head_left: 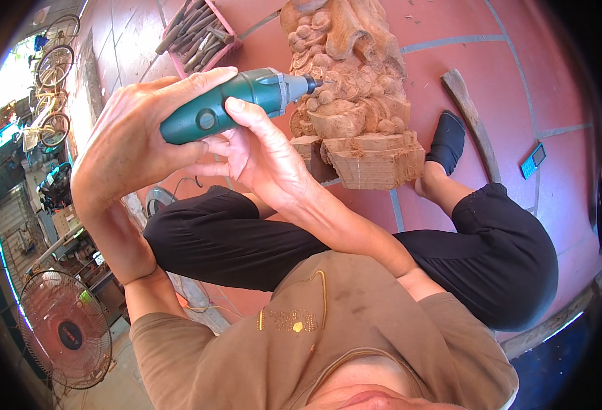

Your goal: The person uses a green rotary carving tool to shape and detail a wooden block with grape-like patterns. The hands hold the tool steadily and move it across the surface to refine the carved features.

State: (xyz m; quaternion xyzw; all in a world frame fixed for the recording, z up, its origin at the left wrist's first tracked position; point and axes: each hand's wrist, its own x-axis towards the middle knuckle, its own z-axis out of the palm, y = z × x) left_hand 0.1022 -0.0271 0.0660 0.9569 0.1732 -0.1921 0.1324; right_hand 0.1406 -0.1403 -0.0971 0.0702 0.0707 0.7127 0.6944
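A green rotary tool (236,102) with a grey collar and black nose lies across both my hands, pointing right. My left hand (133,130) is wrapped round its rear end. Under the body, my right hand (267,147) steadies it, the thumb pressed to its side and the fingers partly hidden. The thin bit (327,83) overlaps the wood carving (355,102) in view; I cannot tell whether it touches. Rounded clusters and curling shapes cover the carving, which stands on the floor on a rough block-like base (376,164).
A pink crate (226,51) of chisel-like tools stands at the upper left. My foot in a dark sock (446,140) rests beside a wooden stick (470,116). Farther right, a blue keypad phone (533,160) lies on the red tiles. A fan (65,329) stands at the lower left.
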